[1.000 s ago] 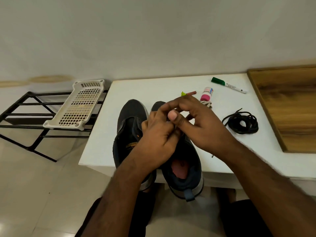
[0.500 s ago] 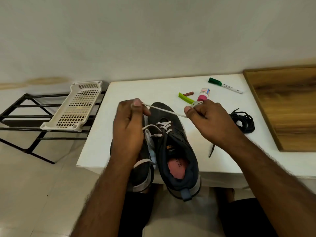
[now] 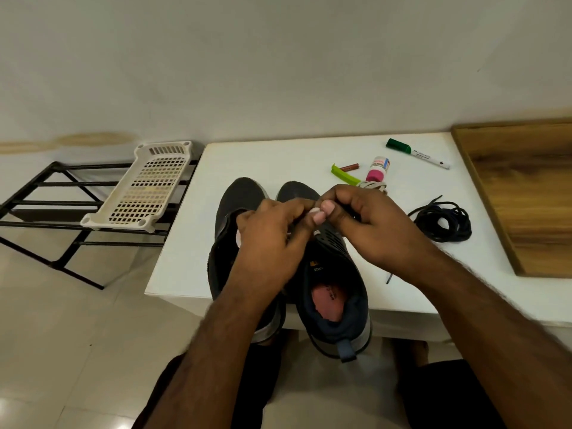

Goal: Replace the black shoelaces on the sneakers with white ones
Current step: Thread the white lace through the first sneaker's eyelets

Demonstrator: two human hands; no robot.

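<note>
while the two sneakers sat on the white worktop, the left hand and right hand met above them, both pinching a white lace. black laces lay coiled nearby.

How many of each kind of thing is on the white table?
Sneakers: 2
Black shoelace bundle: 1
White shoelace bundle: 1
Green-capped marker: 1
Small pink-capped bottle: 1
Green clip: 1
Small brown stick: 1
Total: 8
</note>
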